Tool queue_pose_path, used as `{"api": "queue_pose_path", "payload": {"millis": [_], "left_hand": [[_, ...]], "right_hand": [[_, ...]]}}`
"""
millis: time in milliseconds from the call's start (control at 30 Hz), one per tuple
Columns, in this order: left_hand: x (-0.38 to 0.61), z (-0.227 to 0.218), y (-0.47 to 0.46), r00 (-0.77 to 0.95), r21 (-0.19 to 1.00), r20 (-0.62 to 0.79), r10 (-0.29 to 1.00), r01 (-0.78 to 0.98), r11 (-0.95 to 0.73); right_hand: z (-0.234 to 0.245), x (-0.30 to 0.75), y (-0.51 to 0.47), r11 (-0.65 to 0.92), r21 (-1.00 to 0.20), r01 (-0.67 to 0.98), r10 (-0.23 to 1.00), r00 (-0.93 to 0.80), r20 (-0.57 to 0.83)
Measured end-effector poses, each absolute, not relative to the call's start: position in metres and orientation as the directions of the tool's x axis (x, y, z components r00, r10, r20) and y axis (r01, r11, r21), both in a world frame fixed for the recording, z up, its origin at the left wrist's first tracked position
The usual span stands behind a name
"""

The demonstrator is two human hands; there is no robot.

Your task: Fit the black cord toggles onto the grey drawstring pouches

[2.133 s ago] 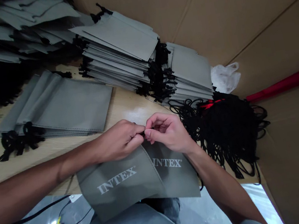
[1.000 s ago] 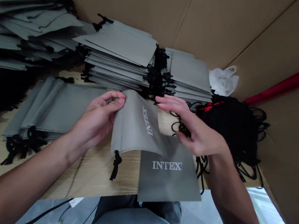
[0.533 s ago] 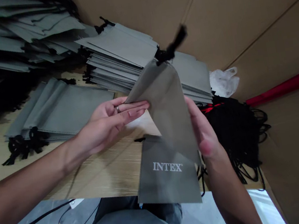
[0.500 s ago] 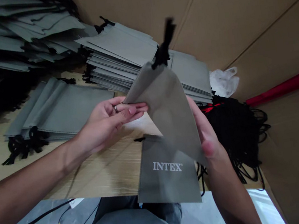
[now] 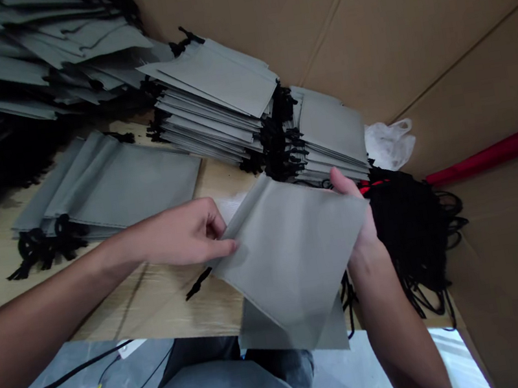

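Grey pouch [image 5: 292, 248] (plain face up), near the pouch stack [image 5: 218, 95]: you are pinching it in left hand [image 5: 186, 232] and right hand [image 5: 358, 217]; setting down likely needs squaring.

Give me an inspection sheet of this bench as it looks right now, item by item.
Surface: wooden table, light grain.
Job's things: grey pouch held over the table edge, plain side up, its drawcord trailing at the left; second pouch lies beneath it.
Clutter: pouch stacks, flat pile, cord bundle, plastic bag.
Grips: left hand pinches the pouch's left edge; right hand holds its right edge, fingers hidden behind it.
Cables: black cable on the floor.
Surroundings: cardboard wall, red bar.
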State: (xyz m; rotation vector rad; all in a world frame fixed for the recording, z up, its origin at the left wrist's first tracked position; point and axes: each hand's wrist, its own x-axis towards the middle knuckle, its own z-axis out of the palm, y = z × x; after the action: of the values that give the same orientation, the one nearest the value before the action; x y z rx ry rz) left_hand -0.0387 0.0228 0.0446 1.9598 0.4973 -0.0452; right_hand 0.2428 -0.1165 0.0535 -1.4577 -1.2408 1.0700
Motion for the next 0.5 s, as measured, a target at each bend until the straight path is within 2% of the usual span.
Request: {"api": "queue_pose_path", "payload": {"millis": [100,200,267,367,500], "left_hand": [[-0.041,0.038,0.023,0.926,0.8,-0.264,0.27,0.366,-0.475],[-0.035,0.03,0.021,0.912,0.784,-0.224,0.343,0.378,-0.492],[-0.027,0.025,0.018,0.892,0.845,-0.135,0.43,0.331,-0.421],[-0.015,0.019,0.014,0.85,0.957,0.006,0.527,0.149,-0.25],[-0.01,0.019,0.012,0.791,0.989,0.026,0.611,0.067,-0.129]], "right_hand": [[0.053,0.236,-0.114,-0.246,-0.969,0.021,0.966,0.092,-0.243],[0.046,0.231,-0.113,-0.344,-0.939,-0.007,0.939,-0.018,-0.343],[0.04,0.227,-0.111,-0.334,-0.942,0.01,0.937,-0.101,-0.333],[0.033,0.221,-0.11,-0.284,-0.957,0.064,0.941,-0.172,-0.291],[0.027,0.212,-0.112,-0.258,-0.961,0.103,0.935,-0.224,-0.276]]}}
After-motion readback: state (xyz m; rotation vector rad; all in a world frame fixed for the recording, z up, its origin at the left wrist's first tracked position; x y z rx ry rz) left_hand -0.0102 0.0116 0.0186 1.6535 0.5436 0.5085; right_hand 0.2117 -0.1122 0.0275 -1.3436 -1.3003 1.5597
